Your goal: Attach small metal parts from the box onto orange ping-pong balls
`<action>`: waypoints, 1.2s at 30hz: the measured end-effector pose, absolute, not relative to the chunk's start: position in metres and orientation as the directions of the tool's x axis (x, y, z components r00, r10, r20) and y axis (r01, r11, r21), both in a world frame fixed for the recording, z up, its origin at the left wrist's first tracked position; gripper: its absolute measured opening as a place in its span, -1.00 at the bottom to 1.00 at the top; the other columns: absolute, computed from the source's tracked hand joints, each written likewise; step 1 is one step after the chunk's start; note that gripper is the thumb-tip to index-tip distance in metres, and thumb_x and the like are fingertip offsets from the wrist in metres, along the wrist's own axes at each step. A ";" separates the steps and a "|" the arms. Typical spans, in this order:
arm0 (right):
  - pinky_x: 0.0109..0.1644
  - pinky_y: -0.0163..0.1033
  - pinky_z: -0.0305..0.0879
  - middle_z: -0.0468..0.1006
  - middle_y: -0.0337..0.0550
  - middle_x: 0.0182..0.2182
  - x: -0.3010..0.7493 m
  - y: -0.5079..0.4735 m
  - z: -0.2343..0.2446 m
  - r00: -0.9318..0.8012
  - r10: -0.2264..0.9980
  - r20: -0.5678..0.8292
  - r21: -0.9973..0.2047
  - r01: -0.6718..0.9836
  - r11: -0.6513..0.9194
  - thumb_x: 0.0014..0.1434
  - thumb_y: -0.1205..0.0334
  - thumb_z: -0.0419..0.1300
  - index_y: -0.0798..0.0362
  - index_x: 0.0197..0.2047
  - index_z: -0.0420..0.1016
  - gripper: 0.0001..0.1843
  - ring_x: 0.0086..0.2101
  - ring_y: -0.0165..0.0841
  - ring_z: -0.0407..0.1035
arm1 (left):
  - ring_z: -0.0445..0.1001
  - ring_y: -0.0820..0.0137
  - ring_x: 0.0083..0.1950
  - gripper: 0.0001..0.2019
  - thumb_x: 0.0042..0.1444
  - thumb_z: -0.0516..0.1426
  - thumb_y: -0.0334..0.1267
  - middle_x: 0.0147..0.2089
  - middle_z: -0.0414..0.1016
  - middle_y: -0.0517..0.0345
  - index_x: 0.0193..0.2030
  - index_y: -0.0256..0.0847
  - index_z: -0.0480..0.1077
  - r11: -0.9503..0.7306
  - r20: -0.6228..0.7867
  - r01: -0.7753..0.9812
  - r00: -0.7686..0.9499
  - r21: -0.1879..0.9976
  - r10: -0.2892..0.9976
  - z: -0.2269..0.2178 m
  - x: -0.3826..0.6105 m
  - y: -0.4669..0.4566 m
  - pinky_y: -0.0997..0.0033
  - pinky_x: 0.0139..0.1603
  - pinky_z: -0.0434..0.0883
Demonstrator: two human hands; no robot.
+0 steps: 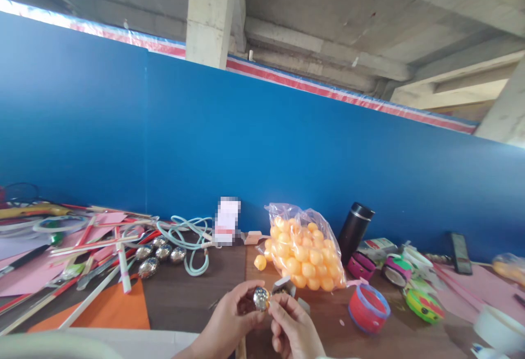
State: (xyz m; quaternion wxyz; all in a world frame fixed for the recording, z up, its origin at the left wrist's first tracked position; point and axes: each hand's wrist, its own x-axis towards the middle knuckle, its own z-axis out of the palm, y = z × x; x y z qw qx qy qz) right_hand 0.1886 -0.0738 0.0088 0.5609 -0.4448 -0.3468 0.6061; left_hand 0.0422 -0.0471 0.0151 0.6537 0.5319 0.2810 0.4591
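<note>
While viewed from the head camera, low at centre: small silver ball (261, 298), round, mirror-bright and faceted, pinched from both sides. Gripped by left hand (229, 318), fingers curled under and thumb pressed to its near side. Met by right hand (293, 329), fingertips closed on its right edge. Sits between the two hands, touching both, above the counter (184, 293) of dark matte wood.

Just beyond the right hand, a clear crinkled plastic bag (305, 255) packed with smooth orange balls. Beside it, straight past the left hand's fingertips, one loose orange ball (260, 262). Right of the right hand, a red ring (368, 308) with blue rim, lying flat. Past the bag, a black cylindrical flask (355, 230), standing on end. Well left of the left hand, glossy egg-shaped silver pieces (159, 255) and a looped pale-green cord (191, 244).
</note>
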 end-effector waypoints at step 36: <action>-0.74 -0.56 0.02 0.29 -0.47 -0.83 0.187 -0.073 0.008 -0.022 0.994 -0.110 -0.906 -0.409 -0.109 -0.15 0.01 0.32 0.08 -0.49 0.26 -0.62 -0.81 -0.68 0.07 | 0.43 0.33 -0.29 -0.55 -0.19 0.28 -0.30 -0.22 0.50 0.07 -0.08 -0.21 0.35 0.017 0.121 -0.306 0.425 0.952 0.897 0.014 0.043 -0.047 0.38 -0.33 0.40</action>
